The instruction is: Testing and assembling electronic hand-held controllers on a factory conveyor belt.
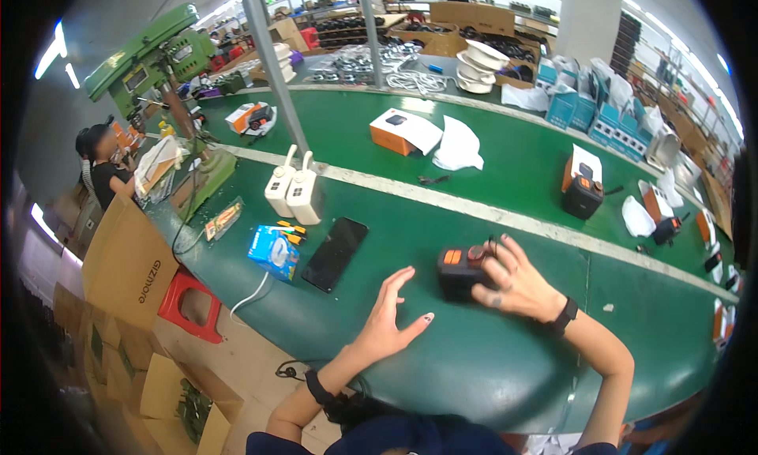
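Observation:
My right hand (517,281) rests on a small black device with orange buttons (459,270) that sits on the green table (474,352). Its fingers wrap over the device's right side. My left hand (388,317) hovers open just left of the device, fingers spread, holding nothing. A black phone (335,253) lies flat further left, beside a small blue box (274,251).
Two white power strips (294,190) stand behind the phone. Another black and orange device (583,194) and an orange and white box (404,131) sit across the white dividing line. A green drill press (154,60) and a person (103,167) are at the left. Cardboard boxes and a red stool (189,305) stand below the table edge.

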`<state>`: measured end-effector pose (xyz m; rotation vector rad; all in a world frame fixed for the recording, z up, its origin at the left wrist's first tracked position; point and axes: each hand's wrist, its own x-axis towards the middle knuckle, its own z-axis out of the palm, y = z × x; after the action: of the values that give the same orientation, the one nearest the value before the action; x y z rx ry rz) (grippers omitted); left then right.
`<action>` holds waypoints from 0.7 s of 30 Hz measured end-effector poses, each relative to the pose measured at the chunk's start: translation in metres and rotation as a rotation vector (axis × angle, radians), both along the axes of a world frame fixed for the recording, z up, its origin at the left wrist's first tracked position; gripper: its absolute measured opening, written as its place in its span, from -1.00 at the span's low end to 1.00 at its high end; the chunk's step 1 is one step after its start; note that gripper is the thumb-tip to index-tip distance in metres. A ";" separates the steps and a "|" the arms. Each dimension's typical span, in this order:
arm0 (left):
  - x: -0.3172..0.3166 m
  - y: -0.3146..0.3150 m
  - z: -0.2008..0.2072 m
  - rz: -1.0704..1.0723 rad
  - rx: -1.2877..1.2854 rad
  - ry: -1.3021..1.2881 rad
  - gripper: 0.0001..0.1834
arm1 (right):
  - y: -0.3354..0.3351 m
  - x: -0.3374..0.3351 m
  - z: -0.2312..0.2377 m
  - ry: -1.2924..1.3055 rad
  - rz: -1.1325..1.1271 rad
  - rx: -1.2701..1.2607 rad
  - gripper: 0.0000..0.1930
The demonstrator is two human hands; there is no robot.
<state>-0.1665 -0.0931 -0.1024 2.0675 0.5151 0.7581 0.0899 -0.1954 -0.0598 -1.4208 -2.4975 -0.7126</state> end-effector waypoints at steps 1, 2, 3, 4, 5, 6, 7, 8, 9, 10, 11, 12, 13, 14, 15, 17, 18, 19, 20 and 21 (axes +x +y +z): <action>0.003 -0.001 0.010 -0.056 -0.022 0.015 -0.15 | -0.010 -0.007 -0.003 -0.069 0.044 -0.015 -0.73; 0.009 0.001 0.019 -0.119 -0.046 0.034 -0.13 | -0.016 -0.009 -0.011 -0.058 0.091 -0.001 -0.69; 0.015 0.003 0.025 -0.181 -0.070 0.053 -0.11 | -0.022 -0.010 -0.014 -0.074 0.102 -0.001 -0.70; 0.019 0.010 0.021 -0.270 -0.038 0.024 -0.10 | -0.023 -0.012 -0.012 -0.093 0.123 0.006 -0.70; 0.024 0.012 0.022 -0.292 -0.088 0.057 -0.10 | -0.025 -0.013 -0.012 -0.112 0.138 0.019 -0.71; 0.027 0.012 0.023 -0.312 -0.137 0.090 -0.11 | -0.030 -0.012 -0.015 -0.044 0.098 -0.026 -0.69; 0.033 0.013 0.024 -0.336 -0.175 0.119 -0.11 | -0.033 -0.009 -0.016 0.019 0.054 -0.061 -0.66; 0.036 0.010 0.023 -0.296 -0.210 0.038 -0.13 | -0.036 -0.010 -0.015 0.047 -0.010 -0.070 -0.65; 0.037 0.008 0.022 -0.265 -0.060 0.023 -0.14 | -0.039 -0.013 -0.013 0.075 -0.071 -0.078 -0.62; 0.039 0.007 0.019 -0.236 0.086 0.004 -0.15 | -0.043 -0.016 -0.012 0.189 -0.119 -0.105 -0.61; 0.041 0.005 0.017 -0.204 0.230 -0.017 -0.16 | -0.045 -0.023 -0.011 0.303 -0.165 -0.130 -0.58; 0.045 0.004 0.017 -0.182 0.247 -0.028 -0.18 | -0.045 -0.028 -0.011 0.417 -0.209 -0.155 -0.56; 0.047 0.003 0.016 -0.165 0.261 -0.035 -0.19 | -0.045 -0.034 -0.012 0.426 -0.228 -0.141 -0.53; 0.050 0.001 0.015 -0.146 0.275 -0.042 -0.20 | -0.043 -0.039 -0.014 0.434 -0.247 -0.126 -0.50; 0.053 -0.001 0.013 -0.145 0.264 -0.056 -0.20 | -0.043 -0.042 -0.016 0.441 -0.264 -0.112 -0.47; 0.056 -0.005 0.009 -0.136 0.243 -0.081 -0.19 | -0.043 -0.047 -0.018 0.495 -0.286 -0.139 -0.47; 0.056 -0.006 0.007 -0.149 0.219 -0.082 -0.20 | -0.043 -0.051 -0.017 0.515 -0.303 -0.151 -0.46; 0.055 -0.006 0.007 -0.150 0.197 -0.085 -0.20 | -0.041 -0.054 -0.015 0.531 -0.309 -0.164 -0.46; 0.053 -0.005 0.005 -0.148 0.175 -0.088 -0.20 | -0.040 -0.057 -0.015 0.567 -0.309 -0.168 -0.45; 0.052 -0.004 0.000 -0.163 0.165 -0.114 -0.20 | -0.040 -0.060 -0.015 0.602 -0.306 -0.175 -0.44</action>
<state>-0.1145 -0.0975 -0.1023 2.1725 0.2234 0.8383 0.0298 -0.2357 -0.0747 -1.7737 -1.9317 -0.0702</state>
